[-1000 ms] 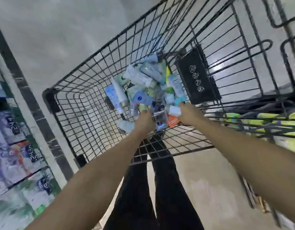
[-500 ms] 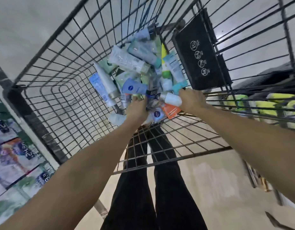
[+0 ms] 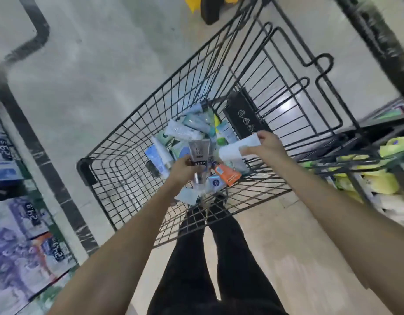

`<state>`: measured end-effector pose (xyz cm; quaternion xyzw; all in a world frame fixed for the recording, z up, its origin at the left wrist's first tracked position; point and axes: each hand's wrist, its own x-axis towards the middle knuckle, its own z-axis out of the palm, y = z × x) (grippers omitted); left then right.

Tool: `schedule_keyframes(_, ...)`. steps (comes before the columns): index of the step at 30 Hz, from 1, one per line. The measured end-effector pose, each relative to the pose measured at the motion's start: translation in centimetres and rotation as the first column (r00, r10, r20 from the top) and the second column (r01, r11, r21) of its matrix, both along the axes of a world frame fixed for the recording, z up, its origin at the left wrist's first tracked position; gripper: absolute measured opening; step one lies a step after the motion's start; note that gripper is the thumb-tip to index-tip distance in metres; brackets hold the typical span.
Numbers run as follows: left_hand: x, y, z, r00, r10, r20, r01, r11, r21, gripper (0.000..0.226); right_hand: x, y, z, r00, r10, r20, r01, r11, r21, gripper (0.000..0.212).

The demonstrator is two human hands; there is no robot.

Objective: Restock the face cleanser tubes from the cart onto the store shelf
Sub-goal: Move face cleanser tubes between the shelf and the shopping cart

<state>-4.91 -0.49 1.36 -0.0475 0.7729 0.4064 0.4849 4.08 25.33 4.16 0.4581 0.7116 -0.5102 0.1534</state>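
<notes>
A black wire cart (image 3: 119, 178) stands in front of me with a pile of face cleanser tubes (image 3: 187, 130) at its near end. My left hand (image 3: 180, 171) is shut on a grey tube with a dark band (image 3: 198, 153), lifted above the pile. My right hand (image 3: 266, 144) grips a white tube (image 3: 232, 151) just above the right side of the pile. An orange tube (image 3: 227, 175) and a blue-capped tube (image 3: 215, 183) lie under my hands.
Shelves with boxed goods and price tags (image 3: 21, 223) run along the left. A rack of yellow-green packs (image 3: 378, 178) stands to the right of the cart. Grey floor lies beyond. My dark trousers (image 3: 210, 258) show below the cart.
Both hands have risen out of the pile, each with a tube: grey in the left, white in the right. The view has pulled back and tilted.
</notes>
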Motion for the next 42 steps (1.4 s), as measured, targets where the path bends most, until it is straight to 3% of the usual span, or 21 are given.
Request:
schedule_keyframes(4, -0.3, -0.2, 7.4, 0.996, 0.09, 0.012, -0.091, 0.982, 0.165, 0.027, 2.2, -1.3, 7.7, 0.915, -0.346, -0.21, 0.313, 0.933, -0.175, 0.038)
schedule_keyframes(9, 0.1, 0.7, 16.1, 0.997, 0.07, -0.022, -0.058, 0.931, 0.36, 0.022, 5.7, -3.5, 15.9, 0.598, -0.693, -0.403, 0.484, 0.713, -0.508, 0.049)
schedule_keyframes(11, 0.8, 1.5, 19.2, 0.998, 0.054, -0.027, -0.037, 0.896, 0.443, 0.02, 7.3, -4.2, 18.5, 0.437, -0.778, -0.452, 0.491, 0.627, -0.605, 0.048)
schedule_keyframes(14, 2.6, 2.3, 23.7, 0.999, 0.004, -0.048, 0.023, 0.841, 0.541, 0.019, 10.1, -5.5, 22.4, 0.214, -0.853, -0.475, 0.478, 0.516, -0.711, 0.027)
schedule_keyframes(18, 6.3, 4.2, 28.5, 0.994, -0.101, -0.051, 0.11, 0.759, 0.641, 0.022, 14.5, -7.1, 27.0, 0.062, -0.821, -0.568, 0.546, 0.504, -0.67, 0.014)
schedule_keyframes(20, 8.7, 5.8, 30.5, 0.99, -0.139, -0.009, 0.108, 0.723, 0.682, 0.022, 17.4, -7.8, 28.7, 0.039, -0.807, -0.589, 0.599, 0.491, -0.633, 0.032)
schedule_keyframes(23, 12.6, 8.0, 33.1, 0.973, -0.232, -0.005, 0.163, 0.668, 0.726, 0.025, 21.8, -8.6, 30.6, 0.081, -0.758, -0.647, 0.659, 0.528, -0.535, 0.069)
schedule_keyframes(24, 14.1, 8.7, 33.8, 0.963, -0.27, -0.016, 0.194, 0.65, 0.735, 0.029, 23.3, -8.7, 31.2, 0.088, -0.743, -0.663, 0.671, 0.536, -0.511, 0.069)
schedule_keyframes(28, 19.9, 11.5, 36.3, 0.92, -0.383, -0.087, 0.31, 0.572, 0.76, 0.034, 29.2, -8.5, 34.0, 0.055, -0.72, -0.691, 0.725, 0.505, -0.468, 0.025)
schedule_keyframes(33, 27.2, 15.2, 38.3, 0.842, -0.489, -0.229, 0.48, 0.482, 0.733, 0.056, 37.9, -7.5, 36.3, 0.019, -0.705, -0.709, 0.723, 0.499, -0.477, 0.027)
schedule_keyframes(38, 35.5, 18.2, 39.6, 0.798, -0.519, -0.306, 0.555, 0.437, 0.708, 0.057, 46.4, -5.8, 37.3, 0.091, -0.678, -0.729, 0.782, 0.502, -0.369, 0.051)
schedule_keyframes(42, 41.2, 20.0, 40.2, 0.796, -0.493, -0.351, 0.571, 0.419, 0.706, 0.055, 51.9, -4.5, 38.0, 0.09, -0.656, -0.749, 0.817, 0.479, -0.321, 0.054)
